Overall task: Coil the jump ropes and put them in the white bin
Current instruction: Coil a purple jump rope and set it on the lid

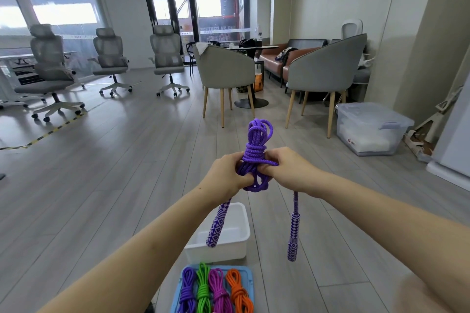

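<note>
— Cinching that last wrap, are you? Your left hand (226, 173) and right hand (287, 169) are both closed on the purple jump rope (254, 152).

— Pull it snug so the coil holds, and mind the dangling handles (219, 223).

— Pose?

— Both your arms reach forward, fingers curled tight round the bundle, directly above the white bin's (241, 241) far edge on the floor.
</note>
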{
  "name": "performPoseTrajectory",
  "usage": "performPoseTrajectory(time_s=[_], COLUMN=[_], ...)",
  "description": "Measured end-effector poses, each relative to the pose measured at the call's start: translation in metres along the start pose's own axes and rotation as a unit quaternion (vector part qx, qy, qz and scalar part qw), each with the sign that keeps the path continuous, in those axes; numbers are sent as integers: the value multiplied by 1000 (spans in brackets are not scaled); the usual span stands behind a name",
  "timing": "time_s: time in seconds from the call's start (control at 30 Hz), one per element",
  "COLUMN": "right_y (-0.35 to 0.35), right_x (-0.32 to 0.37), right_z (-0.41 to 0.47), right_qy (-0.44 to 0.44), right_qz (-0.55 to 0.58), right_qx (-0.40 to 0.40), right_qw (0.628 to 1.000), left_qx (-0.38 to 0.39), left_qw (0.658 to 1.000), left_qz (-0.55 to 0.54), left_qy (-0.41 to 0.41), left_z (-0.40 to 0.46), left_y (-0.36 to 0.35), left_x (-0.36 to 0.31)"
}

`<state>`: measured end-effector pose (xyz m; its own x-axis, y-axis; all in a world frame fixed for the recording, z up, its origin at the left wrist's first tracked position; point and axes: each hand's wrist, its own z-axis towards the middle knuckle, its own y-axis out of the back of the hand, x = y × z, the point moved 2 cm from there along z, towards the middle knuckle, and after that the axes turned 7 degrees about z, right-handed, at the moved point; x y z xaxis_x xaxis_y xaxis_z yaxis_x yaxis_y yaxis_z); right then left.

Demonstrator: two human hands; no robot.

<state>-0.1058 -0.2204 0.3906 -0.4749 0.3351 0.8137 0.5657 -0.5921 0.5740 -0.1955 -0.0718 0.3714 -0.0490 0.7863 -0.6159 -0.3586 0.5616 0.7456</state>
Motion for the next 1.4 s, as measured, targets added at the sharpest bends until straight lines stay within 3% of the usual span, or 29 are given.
performPoseTrajectory(time_s=[0.27, 0.83, 1.0, 1.4], right_y=[1, -3, -5, -4], right_x=[1, 0, 0, -2], right_z=[3, 5, 5, 6], right_qy=[2, -3, -3, -22], right_qz=[-5, -33, -41, 5], right_qx=[-10, -8, -8, -5], right_qw=[1000, 999, 999, 1000], left_qx=[-11, -29, -10, -43], left_qw=[1000, 997, 999, 998], left_qz=[-13, 69, 34, 29], left_qy=[3, 12, 29, 33], left_z=[-1, 1, -1, 0], left_y=[0, -1, 0, -3], left_x=[0, 0, 3, 3])
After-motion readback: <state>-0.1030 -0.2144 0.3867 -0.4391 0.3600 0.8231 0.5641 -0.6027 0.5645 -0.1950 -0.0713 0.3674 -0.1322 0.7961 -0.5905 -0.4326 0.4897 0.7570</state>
